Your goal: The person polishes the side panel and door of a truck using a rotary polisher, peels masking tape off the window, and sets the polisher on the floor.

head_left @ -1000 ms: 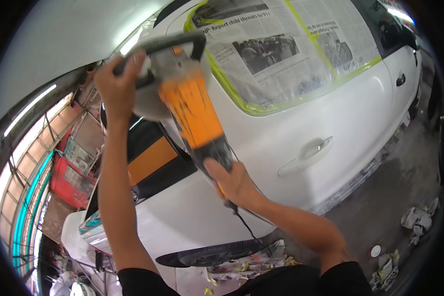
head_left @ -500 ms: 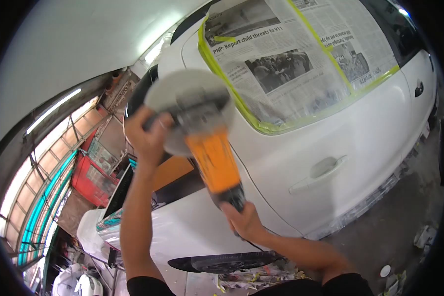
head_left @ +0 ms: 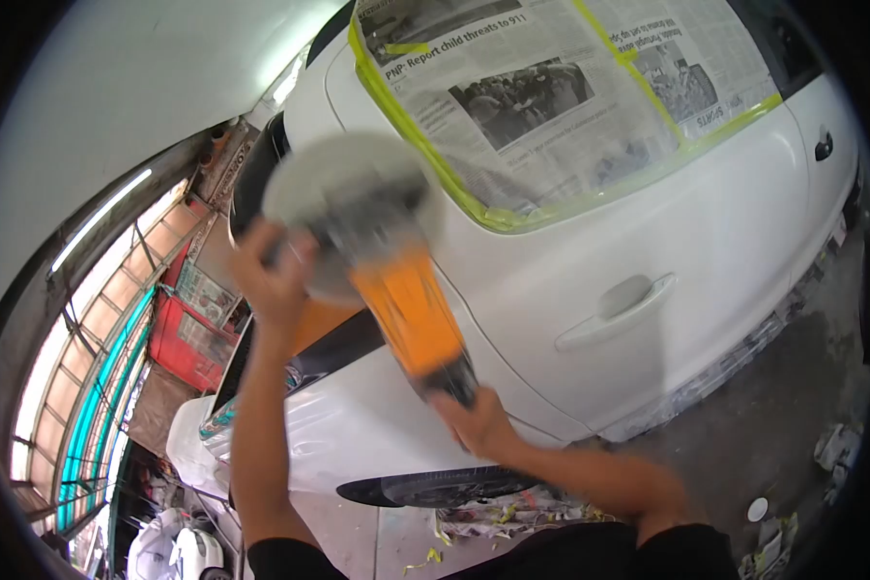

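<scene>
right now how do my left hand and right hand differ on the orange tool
Your left hand is at the front, beside the pale round disc; your right hand is around the black rear grip.
Your left hand is higher in the view, your right hand lower.
Your left hand looks more blurred than your right hand.
Both are bare and hold the same orange tool.
</scene>
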Tool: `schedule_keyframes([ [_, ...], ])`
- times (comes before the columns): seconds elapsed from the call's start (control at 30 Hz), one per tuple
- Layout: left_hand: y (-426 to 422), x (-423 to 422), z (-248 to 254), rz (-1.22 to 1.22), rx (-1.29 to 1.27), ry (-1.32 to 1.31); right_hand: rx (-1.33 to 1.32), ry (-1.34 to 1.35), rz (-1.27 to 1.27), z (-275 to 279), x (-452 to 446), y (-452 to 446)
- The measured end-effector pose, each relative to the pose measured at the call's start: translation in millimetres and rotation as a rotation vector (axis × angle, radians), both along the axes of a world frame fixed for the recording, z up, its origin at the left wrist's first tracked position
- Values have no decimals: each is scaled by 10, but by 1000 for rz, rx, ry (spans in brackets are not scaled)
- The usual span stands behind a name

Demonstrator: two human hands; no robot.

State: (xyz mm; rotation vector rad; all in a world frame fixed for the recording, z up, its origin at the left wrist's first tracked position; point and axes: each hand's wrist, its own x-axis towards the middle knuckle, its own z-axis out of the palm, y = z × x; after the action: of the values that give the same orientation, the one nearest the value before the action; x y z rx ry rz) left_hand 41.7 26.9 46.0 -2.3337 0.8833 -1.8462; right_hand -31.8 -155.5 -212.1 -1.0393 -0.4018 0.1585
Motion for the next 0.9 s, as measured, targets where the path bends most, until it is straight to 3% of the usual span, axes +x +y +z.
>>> schedule_keyframes([
  [0.07, -47, -337, -727, -41, 121, -61, 13, 71, 76, -588, -319, -80],
  [0.1, -138, -561, -939, -19, 79, 168, -34, 125, 113, -826, -456, -132],
  [0.13, -207, -682, -1068, -59, 101, 232, -82, 177, 153, -995, -552, -155],
  [0.2, -206, -661, -1078, -96, 126, 276, -95, 168, 163, -1090, -557, -107],
  [0.27, -71, -528, -993, -188, 101, 59, -114, 113, 148, -968, -401, -59],
  [0.33, 40, -319, -573, -60, 111, -40, 13, -4, 54, -551, -140, 57],
  [0.4, -12, 43, -21, 31, -12, -159, -36, -40, -5, 54, 182, 88],
  [0.43, -125, 282, 328, -40, -29, -320, -78, -24, 18, 355, 368, 78],
  [0.53, -363, 544, 1332, -100, -296, 164, 20, -81, -32, 1219, 823, 75],
  [0.6, -517, 772, 1711, -310, -309, 155, 19, -181, -104, 1566, 1127, 103],
  [0.67, -559, 826, 1925, -281, -295, 142, 66, -131, 13, 1787, 1265, 53],
  [0.77, -642, 676, 1725, -220, -299, 133, -9, -94, -43, 1661, 1132, 68],
  [0.87, -102, 582, 1209, -51, -294, 31, -5, -131, -59, 925, 841, 165],
  [0.9, 0, 395, 831, 57, -295, 91, -39, -82, -23, 653, 646, 127],
])
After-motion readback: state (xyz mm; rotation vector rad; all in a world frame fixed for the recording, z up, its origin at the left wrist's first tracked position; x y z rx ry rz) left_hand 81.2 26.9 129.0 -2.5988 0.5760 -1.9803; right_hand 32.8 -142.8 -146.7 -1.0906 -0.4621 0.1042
